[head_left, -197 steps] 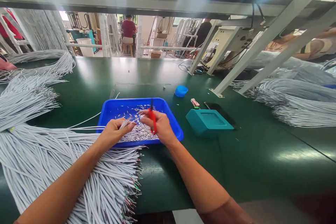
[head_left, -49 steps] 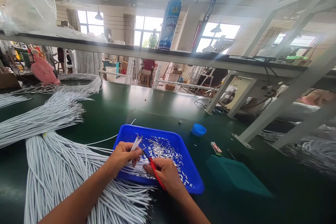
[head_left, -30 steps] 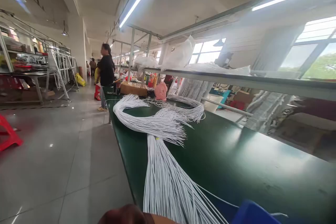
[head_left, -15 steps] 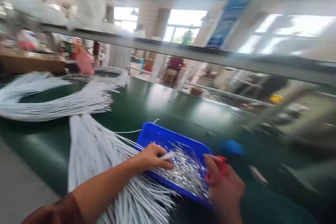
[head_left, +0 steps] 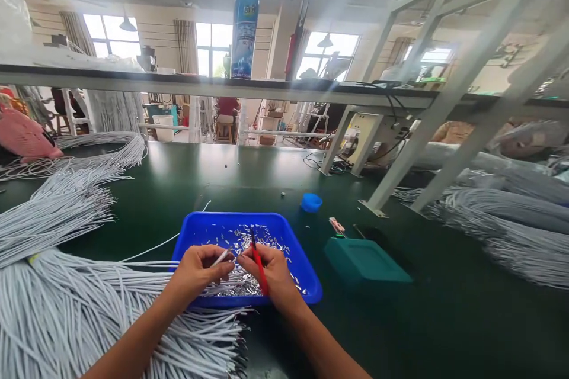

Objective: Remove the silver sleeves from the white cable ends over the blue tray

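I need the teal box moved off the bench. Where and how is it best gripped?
Probably take the teal box from above, fingers across its two long side walls: it lies flat on the green table, its sides free, the blue tray standing apart to its left.

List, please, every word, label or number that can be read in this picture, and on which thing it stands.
No text can be read.
Blue spray can on the shelf: print on its label, too blurred to read.
Small red and white item beside the teal box: any marks too small to read.
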### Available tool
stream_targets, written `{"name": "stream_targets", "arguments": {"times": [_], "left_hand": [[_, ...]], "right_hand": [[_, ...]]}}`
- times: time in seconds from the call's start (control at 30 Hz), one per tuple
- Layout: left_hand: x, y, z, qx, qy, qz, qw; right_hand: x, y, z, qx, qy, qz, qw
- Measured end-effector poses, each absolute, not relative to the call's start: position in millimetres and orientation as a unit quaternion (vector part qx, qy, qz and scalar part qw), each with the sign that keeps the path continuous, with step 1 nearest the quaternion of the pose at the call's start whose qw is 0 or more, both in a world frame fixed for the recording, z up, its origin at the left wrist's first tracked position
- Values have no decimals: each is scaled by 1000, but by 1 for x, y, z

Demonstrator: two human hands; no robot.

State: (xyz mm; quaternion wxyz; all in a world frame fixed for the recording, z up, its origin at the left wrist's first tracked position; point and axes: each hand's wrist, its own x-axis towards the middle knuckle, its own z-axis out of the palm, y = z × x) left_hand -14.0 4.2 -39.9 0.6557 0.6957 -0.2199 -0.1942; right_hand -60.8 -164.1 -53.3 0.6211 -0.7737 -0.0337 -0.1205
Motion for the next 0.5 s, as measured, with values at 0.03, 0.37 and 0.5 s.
{"name": "stream_targets", "arguments": {"times": [0.03, 0.37, 0.5], "left_hand": [[-15, 3, -39, 696, -202, -184, 664], [-12, 4, -32, 642, -108, -160, 742], [-13, 3, -32, 652, -116, -163, 731]], "right_hand": [[-60, -165, -53, -774, -33, -111, 622], [-59, -176, -48, -908, -57, -73, 410], [-60, -174, -46, -917, -56, -76, 389]]}}
